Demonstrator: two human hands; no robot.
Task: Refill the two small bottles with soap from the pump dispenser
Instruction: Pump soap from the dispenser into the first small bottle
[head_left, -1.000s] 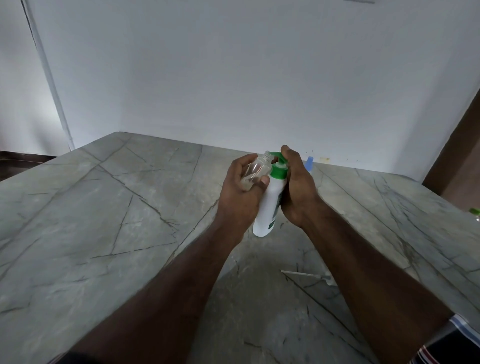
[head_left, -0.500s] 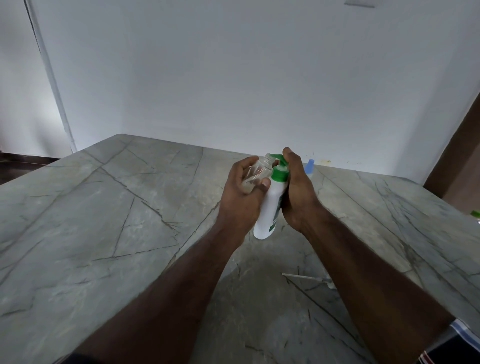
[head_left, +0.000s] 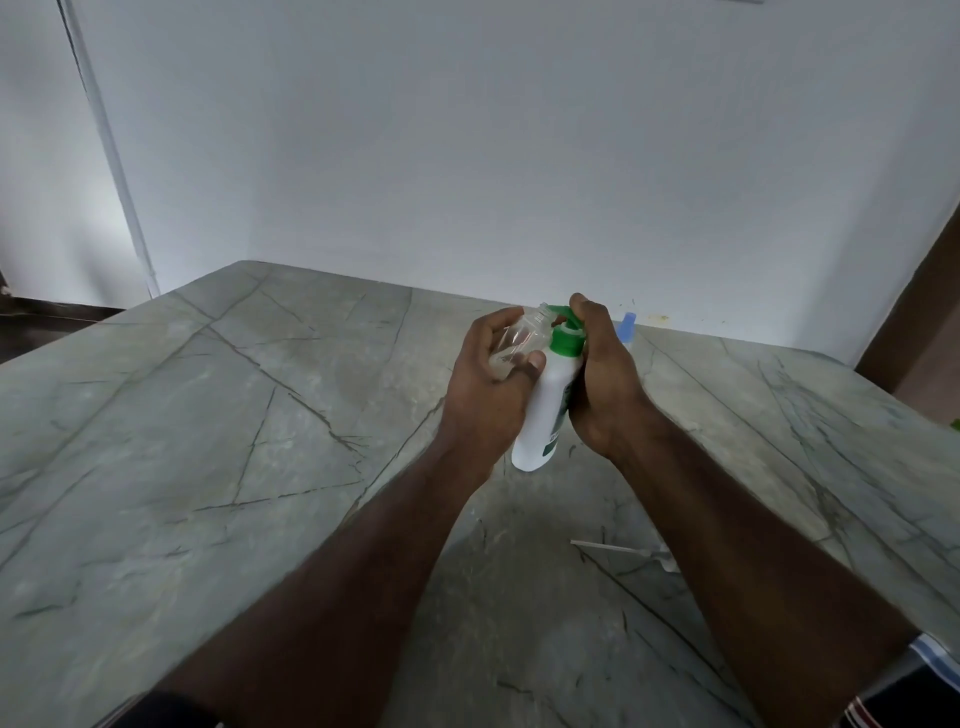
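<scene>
Small clear bottle (head_left: 519, 343) is gripped in the left hand (head_left: 491, 387), tilted, open mouth held up against the green pump nozzle (head_left: 563, 314). Pump dispenser (head_left: 548, 405) is wrapped by the right hand (head_left: 605, 379), one finger set on the pump head.

Versus a second ago: no real change in either grip; hands and dispenser are only shifted slightly in view. Little or no soap can be seen in the bottle, so filling is judged barely started.

A blue-capped bottle (head_left: 627, 327), likely the second one, is partly hidden behind the right hand. A thin white stick-like item (head_left: 618, 548) lies on the marble table (head_left: 234, 441); what it is cannot be told.
</scene>
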